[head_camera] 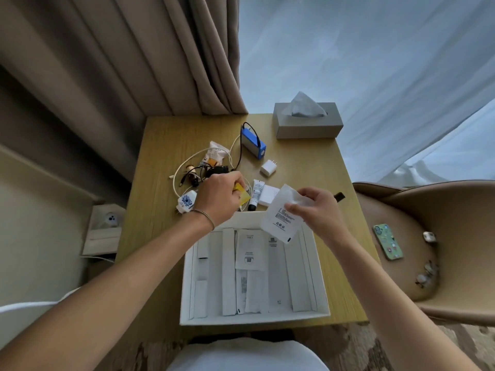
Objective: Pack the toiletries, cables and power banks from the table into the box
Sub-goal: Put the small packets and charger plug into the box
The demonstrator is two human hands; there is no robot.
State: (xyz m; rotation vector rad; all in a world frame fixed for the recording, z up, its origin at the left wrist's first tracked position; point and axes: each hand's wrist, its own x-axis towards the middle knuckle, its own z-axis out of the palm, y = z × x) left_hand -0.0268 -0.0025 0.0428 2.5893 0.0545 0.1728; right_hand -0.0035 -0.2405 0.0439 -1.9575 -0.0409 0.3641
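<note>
A white open box [187, 285] lies at the table's near edge and holds several flat white packets. My right hand [318, 210] pinches a white sachet [281, 218] above the box's far right corner. My left hand [219, 196] grips a yellow packet [242, 195] just beyond the box's far rim. Past it lie a white tube with a black cap [255, 195], a white adapter block [269, 195], a white plug [268, 168], a blue power bank [253, 144] with a black cable, a tangle of white and black cables [192, 170] and a blue-printed white plug [186, 201].
A grey tissue box [308, 124] stands at the far right corner of the wooden table [308, 170]. A tan chair [428, 236] on the right carries a green phone [387, 241] and small items. Curtains hang behind the table.
</note>
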